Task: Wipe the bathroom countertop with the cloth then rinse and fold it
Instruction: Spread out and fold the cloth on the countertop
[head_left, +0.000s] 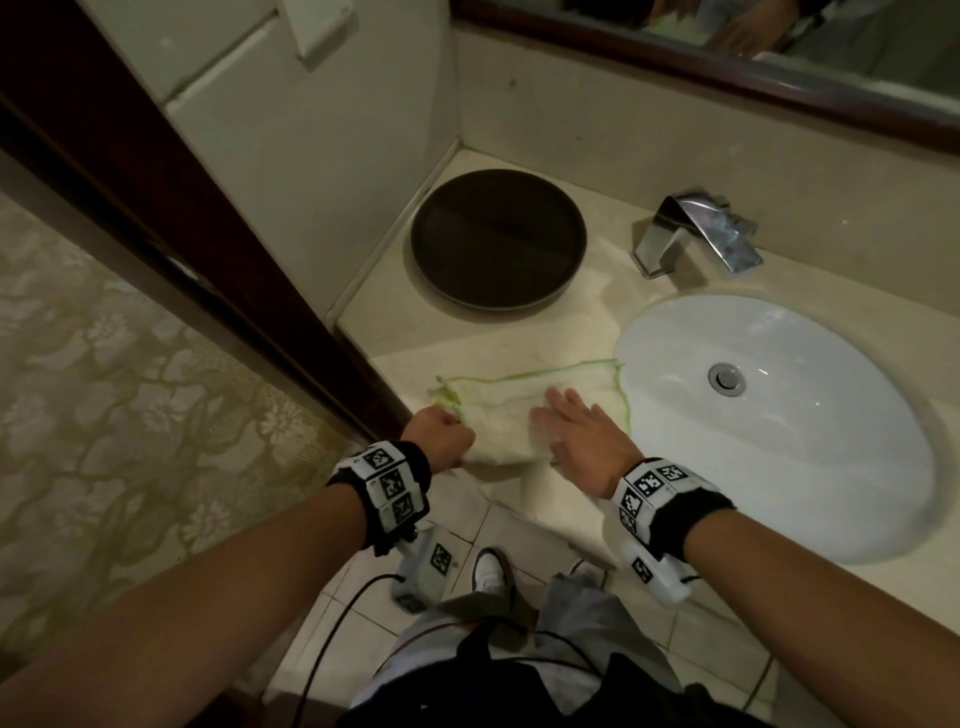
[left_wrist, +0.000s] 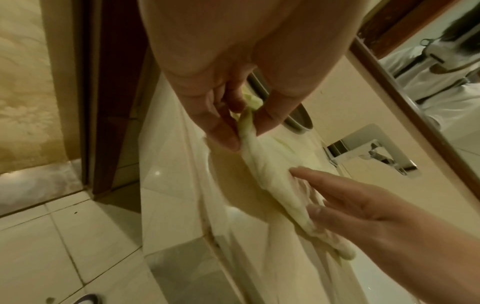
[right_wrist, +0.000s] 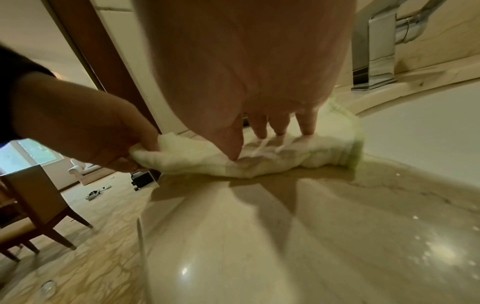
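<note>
L hand (head_left: 441, 434) pinches cloth (head_left: 524, 410) corner; R hand (head_left: 582, 436) flat, hiding its middle.

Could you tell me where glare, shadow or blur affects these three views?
Head view: dim, warm light, edges bowed by the wide lens. Left wrist view: the left hand pinching the cloth looks soft. Right wrist view: the right hand casts shadows on the countertop; bright glints.

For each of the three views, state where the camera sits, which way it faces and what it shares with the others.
Head: above, facing down at countertop, sink, both forearms.
Left wrist: under the left hand, facing along its fingers pinching the cloth; right hand enters.
Right wrist: under the right hand, low over the countertop, fingers pressing cloth.
All share cloth, faucet.
</note>
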